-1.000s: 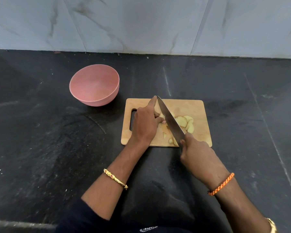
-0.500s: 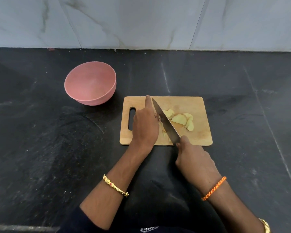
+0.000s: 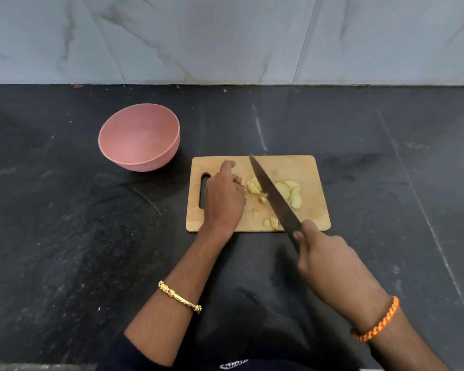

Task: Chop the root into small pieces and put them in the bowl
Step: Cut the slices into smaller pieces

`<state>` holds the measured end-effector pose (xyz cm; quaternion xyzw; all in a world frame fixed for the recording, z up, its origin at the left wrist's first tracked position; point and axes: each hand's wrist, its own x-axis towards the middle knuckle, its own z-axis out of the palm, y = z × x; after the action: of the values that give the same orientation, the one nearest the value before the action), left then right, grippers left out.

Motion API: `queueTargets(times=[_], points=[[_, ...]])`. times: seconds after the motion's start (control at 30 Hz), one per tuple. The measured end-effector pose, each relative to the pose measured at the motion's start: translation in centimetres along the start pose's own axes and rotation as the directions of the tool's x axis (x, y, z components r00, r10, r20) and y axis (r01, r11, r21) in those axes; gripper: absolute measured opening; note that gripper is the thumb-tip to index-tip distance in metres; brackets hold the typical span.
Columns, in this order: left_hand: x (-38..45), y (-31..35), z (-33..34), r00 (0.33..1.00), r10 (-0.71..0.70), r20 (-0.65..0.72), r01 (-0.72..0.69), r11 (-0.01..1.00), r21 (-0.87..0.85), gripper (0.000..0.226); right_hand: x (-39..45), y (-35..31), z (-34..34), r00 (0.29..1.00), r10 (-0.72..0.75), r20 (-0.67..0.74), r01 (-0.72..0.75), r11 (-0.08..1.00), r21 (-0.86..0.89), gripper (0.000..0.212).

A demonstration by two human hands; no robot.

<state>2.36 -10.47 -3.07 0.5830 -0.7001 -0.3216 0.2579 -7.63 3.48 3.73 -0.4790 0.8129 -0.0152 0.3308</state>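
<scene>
Pale yellow root pieces [image 3: 292,192] lie in the middle of a wooden cutting board [image 3: 310,170]. My left hand [image 3: 224,199] rests on the board's left part, its curled fingers holding a root chunk [image 3: 253,186] at their tips. My right hand [image 3: 330,261] grips the handle of a large knife [image 3: 272,195]. The blade slants across the board over the pieces, its tip toward the far edge. Several small cut bits [image 3: 271,223] lie near the board's front edge. A pink bowl [image 3: 138,136] stands to the board's far left, with nothing visible inside.
The board lies on a black stone counter [image 3: 65,223]. A grey marble-look tiled wall [image 3: 225,36] closes the counter at the back. A slot handle [image 3: 204,191] is cut in the board's left end.
The knife has shifted right and away from my left hand, uncovering the chunk at its fingertips and cut bits near the front edge. My left index finger has bent.
</scene>
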Motion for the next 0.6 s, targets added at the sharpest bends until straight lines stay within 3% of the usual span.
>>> queueTargets(times=[0.1,0.23,0.43,0.6], points=[[0.0,0.2,-0.1,0.999,-0.002,0.052,0.002,1.000,-0.010,0.056,0.9,0.0,-0.6,0.998,-0.010,-0.070,0.012,0.999,0.033,0.020],[0.2,0.2,-0.1,0.996,0.021,0.090,-0.023,0.999,0.024,0.062,1.8,0.0,-0.5,0.999,-0.015,-0.052,0.017,0.999,0.036,0.018],[0.5,0.2,0.4,0.970,0.134,0.204,-0.185,0.949,0.254,0.045,2.1,0.8,-0.4,0.999,0.019,-0.050,-0.014,0.994,0.109,0.017],[0.5,-0.3,-0.4,0.973,0.115,0.201,-0.138,0.985,0.103,0.040,2.2,1.8,-0.5,0.998,0.024,-0.057,-0.016,0.990,0.139,0.017]])
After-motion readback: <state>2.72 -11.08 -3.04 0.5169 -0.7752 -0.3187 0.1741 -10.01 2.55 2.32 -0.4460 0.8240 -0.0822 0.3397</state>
